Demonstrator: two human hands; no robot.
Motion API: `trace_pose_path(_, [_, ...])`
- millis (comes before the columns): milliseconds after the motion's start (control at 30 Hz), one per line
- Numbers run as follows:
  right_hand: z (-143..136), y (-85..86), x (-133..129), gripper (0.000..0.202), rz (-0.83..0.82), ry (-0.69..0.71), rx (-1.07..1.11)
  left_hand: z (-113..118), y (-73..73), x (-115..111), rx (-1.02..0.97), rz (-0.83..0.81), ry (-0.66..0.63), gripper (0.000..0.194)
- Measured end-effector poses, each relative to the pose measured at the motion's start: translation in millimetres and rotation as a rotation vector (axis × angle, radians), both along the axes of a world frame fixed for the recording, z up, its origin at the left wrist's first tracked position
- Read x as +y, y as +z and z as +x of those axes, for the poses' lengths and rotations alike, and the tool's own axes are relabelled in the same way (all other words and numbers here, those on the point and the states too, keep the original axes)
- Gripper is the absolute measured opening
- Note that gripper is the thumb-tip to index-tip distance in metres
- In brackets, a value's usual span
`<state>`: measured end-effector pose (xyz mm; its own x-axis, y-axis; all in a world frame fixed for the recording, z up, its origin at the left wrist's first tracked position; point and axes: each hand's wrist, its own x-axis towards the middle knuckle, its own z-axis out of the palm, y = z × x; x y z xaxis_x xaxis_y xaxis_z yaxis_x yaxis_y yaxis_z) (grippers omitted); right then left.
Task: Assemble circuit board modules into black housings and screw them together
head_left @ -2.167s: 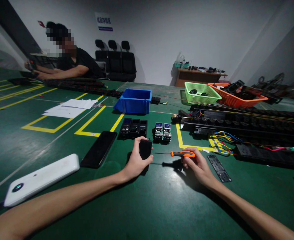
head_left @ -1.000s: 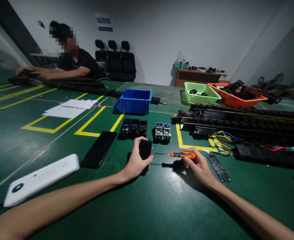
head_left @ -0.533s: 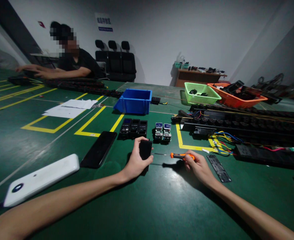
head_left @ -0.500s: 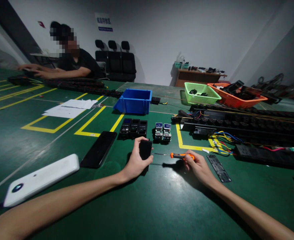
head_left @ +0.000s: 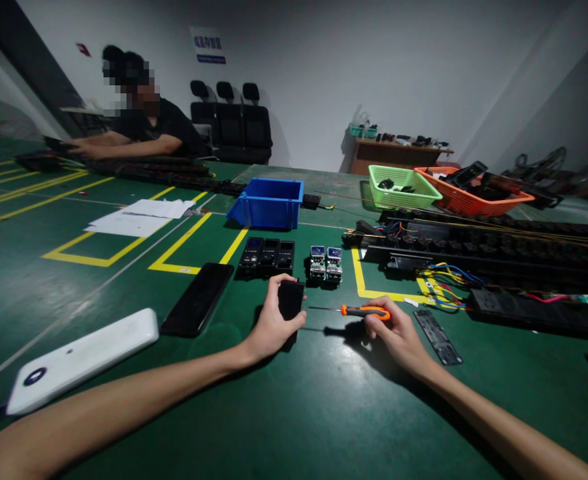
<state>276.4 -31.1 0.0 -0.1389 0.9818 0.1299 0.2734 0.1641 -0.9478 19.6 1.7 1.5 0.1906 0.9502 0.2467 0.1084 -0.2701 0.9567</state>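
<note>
My left hand (head_left: 273, 319) is closed round a small black rectangular case (head_left: 291, 300), thumb on its near right edge. In my right hand (head_left: 395, 328) is a screwdriver (head_left: 367, 312) with an orange and black handle, held level. Its thin shaft points left at the right side of the case; whether the tip touches cannot be made out. Just beyond my left hand stand several black housings (head_left: 269, 257) in a row. Two small circuit boards with screens (head_left: 326, 264) stand to their right. A flat black cover plate (head_left: 437, 337) lies right of my right hand.
A black phone (head_left: 197, 300) and a white device (head_left: 85, 360) lie on the left. Further back are a blue bin (head_left: 273, 203), papers (head_left: 139, 217), a green basket (head_left: 403, 189) and an orange basket (head_left: 474, 190). Black rails with wires (head_left: 494, 240) lie right. A co-worker (head_left: 149, 130) sits far left.
The fingers of my right hand have shifted slightly on the screwdriver's handle, with the thumb lower. My left hand and the case stay put. The co-worker's hands have moved a little.
</note>
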Motion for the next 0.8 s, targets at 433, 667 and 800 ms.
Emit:
trace_pose_path(433, [0.1,0.6,0.9,0.025,-0.035,0.030,-0.032,0.0,-1.5,0.5,-0.003,0.008,0.004,0.054])
trace_pose_path(667, [3.1,-3.3,-1.6,0.026,0.039,-0.036,-0.061,0.1,-1.6,0.2,-0.007,0.008,0.001,0.055])
trace_pose_path(800, [1.9,-1.8,-0.8,0.025,0.018,-0.035,-0.036,0.0,-0.8,-0.1,-0.006,0.015,0.001,0.054])
